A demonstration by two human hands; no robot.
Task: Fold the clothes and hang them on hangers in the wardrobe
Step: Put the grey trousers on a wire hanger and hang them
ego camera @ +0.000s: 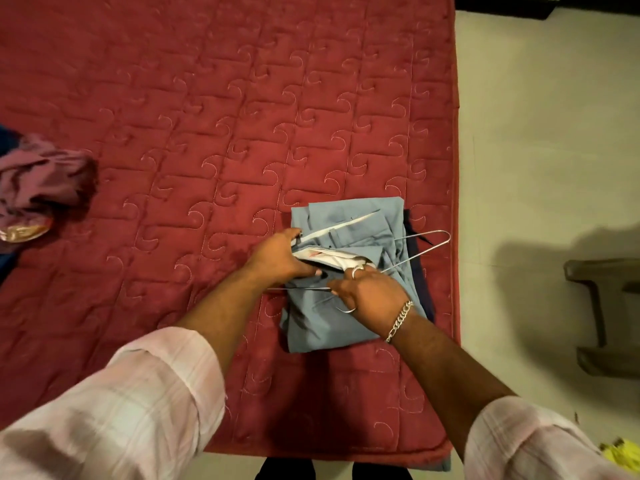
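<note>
Folded grey-blue trousers (349, 216) lie on the red quilted mattress (214, 133) near its right edge. A thin metal wire hanger (440, 237) lies across them, its far end sticking out to the right. My left hand (280, 258) grips the white-lined waistband edge of the trousers at their left side. My right hand (367, 292) grips the hanger at its hook end, over the trousers' middle. A ring and a chain bracelet are on that hand.
A crumpled purple garment (41, 181) lies at the mattress's left edge. Pale floor (540, 150) runs along the right, with a dark plastic stool (609, 313) on it. Something yellow (620, 452) shows at the bottom right corner.
</note>
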